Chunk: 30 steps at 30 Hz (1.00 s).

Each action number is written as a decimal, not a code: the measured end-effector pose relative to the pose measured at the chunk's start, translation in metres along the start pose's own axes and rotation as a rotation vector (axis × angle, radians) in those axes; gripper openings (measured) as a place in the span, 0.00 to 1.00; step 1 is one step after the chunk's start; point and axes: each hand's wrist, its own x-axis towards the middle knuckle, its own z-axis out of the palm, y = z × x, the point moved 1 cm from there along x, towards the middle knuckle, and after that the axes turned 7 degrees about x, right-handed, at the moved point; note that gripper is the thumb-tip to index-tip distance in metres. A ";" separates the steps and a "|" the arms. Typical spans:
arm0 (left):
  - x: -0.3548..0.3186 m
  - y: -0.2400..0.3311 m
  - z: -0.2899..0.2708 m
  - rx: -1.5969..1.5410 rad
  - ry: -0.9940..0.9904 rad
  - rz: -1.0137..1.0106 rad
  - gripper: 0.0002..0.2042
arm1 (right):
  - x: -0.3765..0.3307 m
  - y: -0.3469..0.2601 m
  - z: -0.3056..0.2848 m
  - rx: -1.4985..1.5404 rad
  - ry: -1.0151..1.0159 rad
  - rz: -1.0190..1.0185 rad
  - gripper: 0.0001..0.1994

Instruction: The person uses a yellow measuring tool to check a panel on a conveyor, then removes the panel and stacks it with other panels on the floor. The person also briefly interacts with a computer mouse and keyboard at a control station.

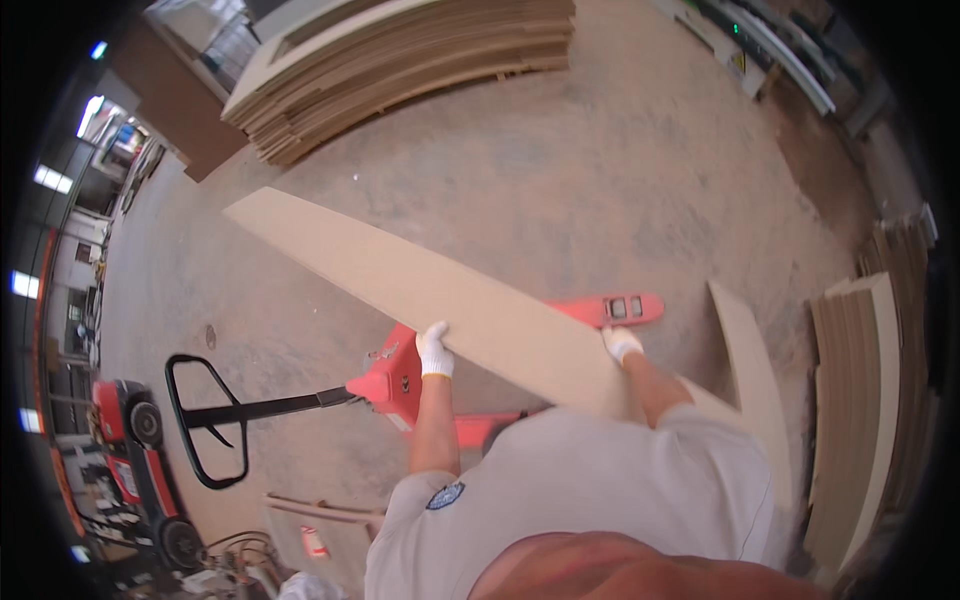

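Observation:
A long, pale wooden board (pixel 440 285) runs slantwise in front of me, from the far left to close against my body. Gloved in white, my left hand (pixel 433 348) is closed on its near left edge. On the opposite edge my right hand (pixel 622 344), also in a white glove, grips the board closer to my body. Under the board stands a red pallet jack (pixel 400 388), its black loop handle (pixel 207 422) pointing left. One red fork (pixel 640 308) shows beyond my right hand; the board hides part of the jack.
At the far left lies a large stack of boards (pixel 400 60). More boards stand upright at the right (pixel 855 400), with a single pale panel (pixel 755 380) leaning nearer me. A red wheeled machine (pixel 135 450) sits at the left. Some machinery (pixel 760 60) is at the far right.

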 end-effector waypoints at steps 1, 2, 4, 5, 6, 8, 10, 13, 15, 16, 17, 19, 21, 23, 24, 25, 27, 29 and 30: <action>0.012 0.004 0.003 0.013 -0.046 -0.027 0.30 | 0.019 -0.013 -0.007 -0.058 -0.036 0.072 0.33; 0.027 0.011 0.008 0.007 -0.076 -0.060 0.30 | 0.039 -0.028 -0.015 -0.096 -0.054 0.093 0.33; 0.051 0.021 0.020 -0.168 -0.149 -0.057 0.30 | 0.076 -0.062 -0.033 -0.106 -0.083 0.023 0.32; 0.062 0.027 0.027 -0.322 -0.201 -0.030 0.29 | 0.092 -0.082 -0.044 -0.117 -0.083 -0.058 0.31; 0.070 0.031 0.036 -0.500 -0.329 0.016 0.28 | 0.109 -0.104 -0.058 -0.163 -0.091 -0.045 0.31; 0.098 0.036 0.066 -0.074 -0.338 0.107 0.30 | 0.137 -0.150 -0.088 -0.231 -0.275 -0.011 0.31; 0.122 0.031 0.113 0.506 -0.262 0.178 0.29 | 0.155 -0.196 -0.118 -0.229 -0.376 -0.071 0.32; 0.159 0.038 0.190 1.895 -0.301 0.440 0.27 | 0.170 -0.257 -0.147 -0.326 -0.352 -0.064 0.32; 0.184 0.058 0.223 2.164 -0.421 0.541 0.26 | 0.181 -0.300 -0.152 -0.323 -0.346 -0.138 0.33; 0.200 0.072 0.232 2.231 -0.481 0.555 0.26 | 0.191 -0.323 -0.149 -0.406 -0.463 -0.056 0.32; 0.218 0.085 0.236 2.264 -0.548 0.545 0.26 | 0.202 -0.349 -0.153 -0.452 -0.514 -0.011 0.32; 0.263 0.105 0.240 2.270 -0.627 0.492 0.25 | 0.232 -0.411 -0.169 -0.564 -0.667 -0.063 0.31; 0.310 0.116 0.237 2.196 -0.656 0.384 0.24 | 0.262 -0.479 -0.215 -0.754 -0.852 -0.231 0.31; 0.353 0.115 0.235 2.134 -0.707 0.273 0.24 | 0.278 -0.541 -0.301 -0.850 -0.663 -0.360 0.31; 0.373 0.114 0.235 2.112 -0.725 0.234 0.24 | 0.281 -0.563 -0.356 -0.758 -0.519 -0.265 0.29; 0.393 0.113 0.238 2.092 -0.742 0.204 0.24 | 0.276 -0.572 -0.411 -0.530 -0.399 -0.451 0.24; 0.427 0.113 0.242 2.065 -0.776 0.141 0.23 | 0.249 -0.551 -0.520 -0.092 0.319 -0.754 0.15; 0.457 0.113 0.248 2.049 -0.803 0.094 0.23 | 0.210 -0.477 -0.586 -0.276 1.128 -0.864 0.12; 0.473 0.113 0.251 2.050 -0.812 0.067 0.23 | 0.193 -0.429 -0.597 -0.377 1.576 -0.822 0.13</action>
